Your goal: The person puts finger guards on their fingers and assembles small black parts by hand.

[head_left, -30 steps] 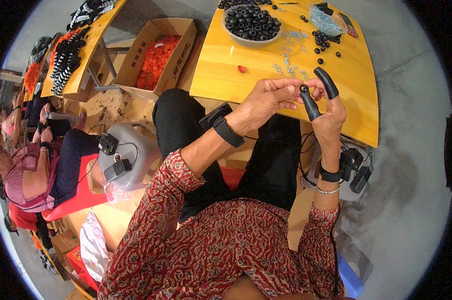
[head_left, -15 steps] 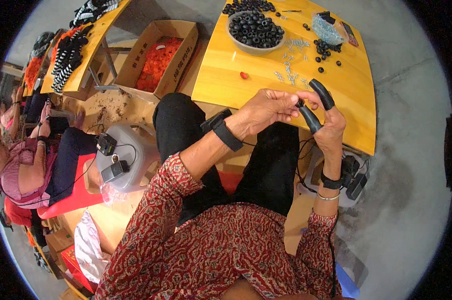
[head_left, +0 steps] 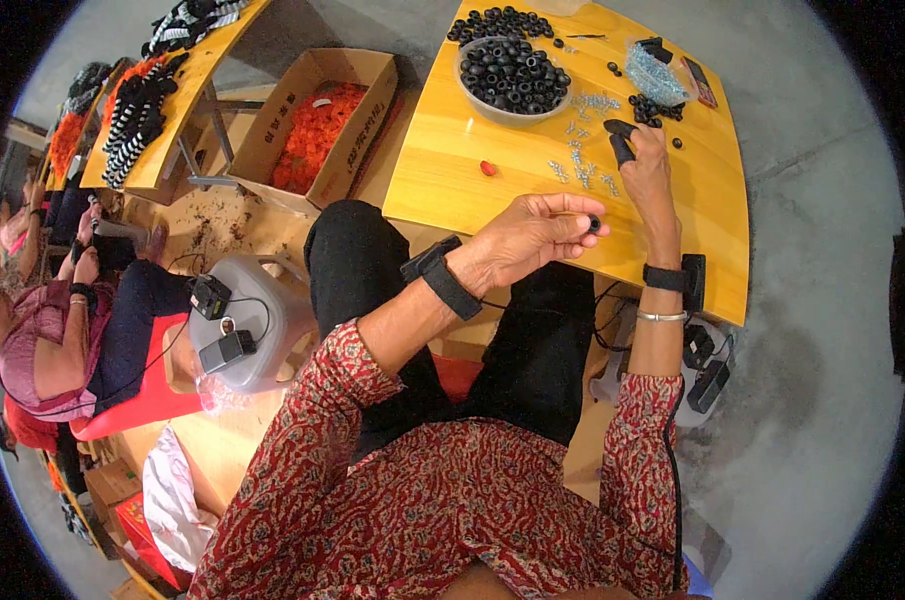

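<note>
Above the table's near edge, my left hand pinches a small round black knob with a hole in it. Farther off and to the right, my right hand reaches over the table, with black covers on its thumb and forefinger. Those covered tips come together beside the scattered small silver screws; anything between them is too small to make out. Behind the screws stands a pale bowl heaped with black knobs of the same sort.
On the yellow table lie more loose black knobs, a clear bag of screws, and a small red piece. To the left stands a cardboard box with orange-red material. Another person sits farther left.
My right hand has moved away from my left hand, forward over the table to the screws. The left hand stays nearly in place, and the black knob in it now shows clearly.
</note>
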{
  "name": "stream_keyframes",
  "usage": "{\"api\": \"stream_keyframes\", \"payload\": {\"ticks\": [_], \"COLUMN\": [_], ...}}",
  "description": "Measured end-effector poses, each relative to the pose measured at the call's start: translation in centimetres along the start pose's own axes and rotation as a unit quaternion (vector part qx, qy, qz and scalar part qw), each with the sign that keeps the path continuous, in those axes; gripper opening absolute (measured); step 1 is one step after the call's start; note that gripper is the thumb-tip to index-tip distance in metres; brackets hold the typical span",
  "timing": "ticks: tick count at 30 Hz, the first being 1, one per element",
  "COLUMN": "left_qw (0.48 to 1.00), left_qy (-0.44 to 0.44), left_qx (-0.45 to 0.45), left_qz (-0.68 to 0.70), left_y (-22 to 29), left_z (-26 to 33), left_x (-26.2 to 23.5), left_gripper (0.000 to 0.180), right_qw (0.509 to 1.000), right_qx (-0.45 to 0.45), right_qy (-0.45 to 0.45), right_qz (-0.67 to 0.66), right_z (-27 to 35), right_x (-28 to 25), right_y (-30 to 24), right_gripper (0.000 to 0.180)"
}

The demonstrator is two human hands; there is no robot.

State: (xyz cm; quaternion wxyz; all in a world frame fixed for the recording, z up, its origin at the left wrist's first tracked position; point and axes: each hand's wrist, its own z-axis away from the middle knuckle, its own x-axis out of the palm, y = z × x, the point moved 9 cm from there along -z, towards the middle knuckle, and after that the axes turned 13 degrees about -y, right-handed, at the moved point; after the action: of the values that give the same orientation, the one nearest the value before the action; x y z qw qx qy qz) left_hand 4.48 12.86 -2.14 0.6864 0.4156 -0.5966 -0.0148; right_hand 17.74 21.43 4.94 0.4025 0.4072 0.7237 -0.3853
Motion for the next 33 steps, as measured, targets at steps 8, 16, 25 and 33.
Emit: {"api": "stream_keyframes", "payload": {"ticks": [8, 16, 25, 33], "left_qw": [1.0, 0.999, 0.999, 0.999], "left_qy": [-0.007, -0.013, -0.012, 0.005], "left_qx": [-0.01, -0.011, -0.014, -0.023], "left_qz": [0.025, 0.03, 0.032, 0.031], "left_y": [0.2, -0.2, -0.1, -0.1], "left_z": [0.0, 0.1, 0.1, 0.3], "left_x": [0.3, 0.4, 0.2, 0.1], "left_gripper": [0.029, 0.028, 0.028, 0.028], "right_qw": [1.0, 0.999, 0.999, 0.996], "right_qx": [-0.006, -0.007, 0.028, 0.031], "right_qy": [-0.027, -0.041, -0.029, 0.028], "right_qz": [-0.005, 0.002, -0.028, 0.075], "right_z": [-0.7, -1.1, -0.9, -0.3], "right_x": [1.2, 2.3, 2.3, 0.0], "right_y": [-1.1, -0.9, 0.6, 1.9], "right_gripper": [0.022, 0.017, 0.011, 0.021]}}
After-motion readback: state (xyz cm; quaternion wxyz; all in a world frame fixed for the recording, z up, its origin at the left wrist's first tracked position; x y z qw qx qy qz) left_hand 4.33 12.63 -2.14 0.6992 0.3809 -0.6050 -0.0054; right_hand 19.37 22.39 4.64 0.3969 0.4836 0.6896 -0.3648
